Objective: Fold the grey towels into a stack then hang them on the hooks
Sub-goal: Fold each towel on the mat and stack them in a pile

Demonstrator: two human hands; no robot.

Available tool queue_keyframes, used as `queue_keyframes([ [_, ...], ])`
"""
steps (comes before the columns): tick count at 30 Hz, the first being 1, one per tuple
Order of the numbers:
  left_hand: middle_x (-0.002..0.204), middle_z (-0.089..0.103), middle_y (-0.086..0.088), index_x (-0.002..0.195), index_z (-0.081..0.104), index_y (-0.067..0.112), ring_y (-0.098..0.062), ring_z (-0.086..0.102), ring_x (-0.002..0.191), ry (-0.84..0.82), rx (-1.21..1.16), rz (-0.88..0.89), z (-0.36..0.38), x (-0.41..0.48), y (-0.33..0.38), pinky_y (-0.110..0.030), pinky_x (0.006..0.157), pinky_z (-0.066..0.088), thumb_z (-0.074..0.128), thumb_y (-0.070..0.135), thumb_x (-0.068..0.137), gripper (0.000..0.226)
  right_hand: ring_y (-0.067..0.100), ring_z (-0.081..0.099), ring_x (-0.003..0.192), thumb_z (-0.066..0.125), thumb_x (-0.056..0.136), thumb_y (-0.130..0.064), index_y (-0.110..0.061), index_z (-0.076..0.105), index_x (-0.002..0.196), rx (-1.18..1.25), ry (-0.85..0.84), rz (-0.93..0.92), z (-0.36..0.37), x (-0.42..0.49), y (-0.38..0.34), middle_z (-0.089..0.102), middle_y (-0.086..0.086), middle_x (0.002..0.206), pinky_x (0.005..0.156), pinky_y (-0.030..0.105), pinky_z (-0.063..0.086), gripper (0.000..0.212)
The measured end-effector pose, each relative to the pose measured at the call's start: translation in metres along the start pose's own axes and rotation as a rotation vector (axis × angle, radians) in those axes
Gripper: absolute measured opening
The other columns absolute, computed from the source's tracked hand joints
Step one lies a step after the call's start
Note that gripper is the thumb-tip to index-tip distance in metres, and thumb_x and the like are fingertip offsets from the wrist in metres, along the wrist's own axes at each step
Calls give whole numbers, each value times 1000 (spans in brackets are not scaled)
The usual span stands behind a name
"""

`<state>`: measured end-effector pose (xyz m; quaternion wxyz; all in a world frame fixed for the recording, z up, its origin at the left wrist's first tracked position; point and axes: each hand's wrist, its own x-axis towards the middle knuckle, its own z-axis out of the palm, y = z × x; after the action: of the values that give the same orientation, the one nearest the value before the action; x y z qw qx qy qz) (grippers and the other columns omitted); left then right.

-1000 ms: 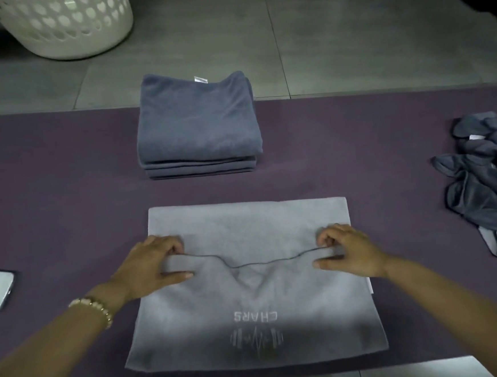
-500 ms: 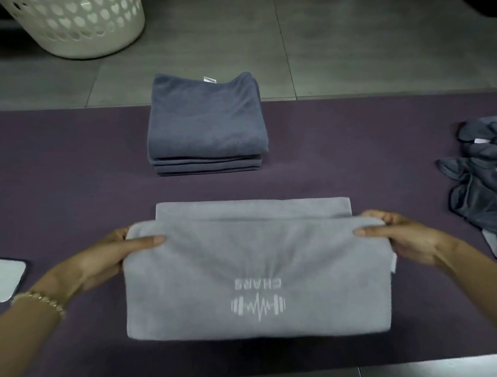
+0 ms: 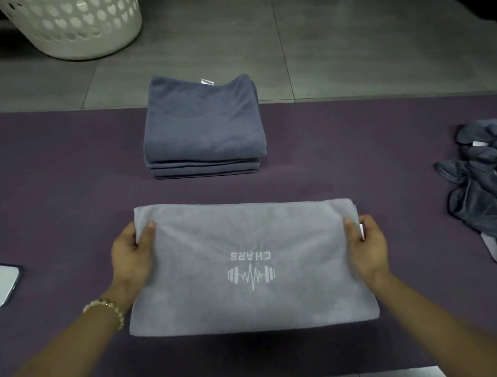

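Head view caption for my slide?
The left hand and right hand pinch both ends of the light grey towel on the purple mat.

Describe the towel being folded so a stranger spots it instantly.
On the purple mat, look nearest the camera, in front of the dark folded stack. The light grey towel, folded flat, alone shows a white dumbbell logo.

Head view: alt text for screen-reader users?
A left hand and right hand grip the ends of a folded light grey towel on a purple mat. Behind it sits a stack of dark folded towels; a crumpled pile lies at right.
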<state>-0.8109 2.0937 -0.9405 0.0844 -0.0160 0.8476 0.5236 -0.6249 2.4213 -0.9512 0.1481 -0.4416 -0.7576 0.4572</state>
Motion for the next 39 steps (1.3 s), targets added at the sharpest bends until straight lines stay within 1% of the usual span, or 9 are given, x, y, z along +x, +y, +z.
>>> queue_keyframes([
  [3, 66, 50, 3, 74, 54, 11, -2, 45, 56, 13, 26, 25, 8, 12, 8, -14, 50, 40, 53, 24, 96, 26, 12, 36, 57, 47, 98, -29, -5, 44, 80, -4, 59, -26, -3, 3, 1, 42, -1, 64, 53, 28, 35, 31],
  [7, 62, 43, -2, 66, 45, 12, -18, 39, 61, -34, 169, -91, 21, 37, -3, -29, 53, 34, 53, 24, 95, 33, 13, 37, 59, 48, 98, -29, -12, 41, 74, -39, 3, 55, 2, 13, 1, 42, -1, 65, 51, 29, 32, 30],
  [13, 71, 51, -9, 73, 55, 8, -23, 48, 72, -85, 238, -286, 11, 39, -21, -38, 67, 44, 58, 36, 92, 34, 13, 48, 65, 61, 90, -38, -10, 52, 81, 6, -151, 277, -9, 21, 2, 53, 1, 76, 57, 27, 41, 31],
  [18, 82, 68, -2, 84, 65, 5, -21, 65, 79, -356, 299, -314, -18, -3, -23, -27, 64, 48, 60, 43, 89, 39, 16, 67, 84, 64, 86, -44, -11, 69, 90, 39, -426, 462, -38, -13, 9, 70, -3, 88, 70, 27, 50, 33],
  [22, 68, 59, -2, 74, 56, 8, -23, 56, 67, -244, 381, -153, -23, -39, -40, -30, 56, 39, 47, 33, 97, 36, 10, 60, 72, 59, 91, -37, -11, 65, 78, -105, -336, 346, -37, -45, 25, 66, -4, 77, 57, 17, 42, 30],
  [26, 69, 58, -7, 80, 55, 5, -22, 52, 64, -64, 343, -68, -21, -54, -52, -29, 56, 39, 43, 32, 99, 36, 18, 42, 57, 50, 97, -27, -13, 40, 63, -175, -80, 110, -26, -59, 35, 45, 1, 58, 53, 28, 36, 39],
  [30, 75, 63, -8, 85, 59, 8, -25, 58, 70, -82, 352, -60, -22, -57, -54, -35, 61, 43, 43, 34, 98, 33, 21, 45, 56, 46, 98, -30, -15, 40, 66, -250, -28, 58, -27, -61, 47, 48, 2, 58, 55, 38, 40, 36],
  [35, 73, 61, -4, 87, 57, 9, -25, 57, 70, -49, 407, -70, -26, -58, -55, -26, 55, 37, 51, 34, 95, 26, 32, 57, 70, 44, 97, -37, -7, 49, 84, -293, 9, 118, -28, -62, 50, 58, 7, 69, 59, 35, 39, 33],
  [39, 82, 61, -2, 101, 55, 9, -21, 56, 73, -57, 478, -73, -31, -61, -54, -29, 61, 40, 61, 37, 89, 31, 28, 52, 105, 45, 95, -40, -10, 53, 118, -486, 69, -230, -22, -68, 38, 55, 10, 117, 85, 38, 41, 38],
])
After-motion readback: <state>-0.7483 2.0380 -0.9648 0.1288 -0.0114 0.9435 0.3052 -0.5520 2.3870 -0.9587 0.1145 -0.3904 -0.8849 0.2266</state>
